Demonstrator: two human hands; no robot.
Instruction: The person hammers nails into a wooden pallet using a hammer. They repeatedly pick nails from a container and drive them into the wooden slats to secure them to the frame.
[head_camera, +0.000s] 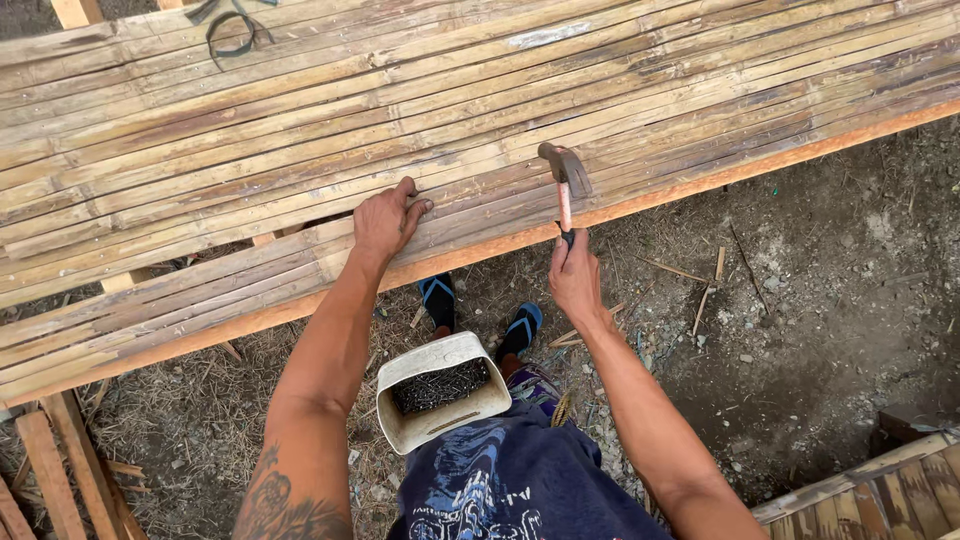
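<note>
My left hand (387, 221) presses flat on the bamboo slats (300, 130) near the front edge, fingers spread against a slat. My right hand (576, 278) grips the handle of a hammer (565, 178), whose metal head is raised just above the slats to the right of my left hand. The slats lie side by side on a reddish wooden frame rail (690, 188). A white container of dark nails (441, 389) hangs at my waist between my arms.
Below the platform is bare dirt with straw and wood scraps (800, 330). My feet in blue sandals (480, 310) stand under the rail. Loose wooden boards (60, 470) lie at lower left, another bamboo panel (880, 490) at lower right, a dark loop of strap (232, 30) at the top.
</note>
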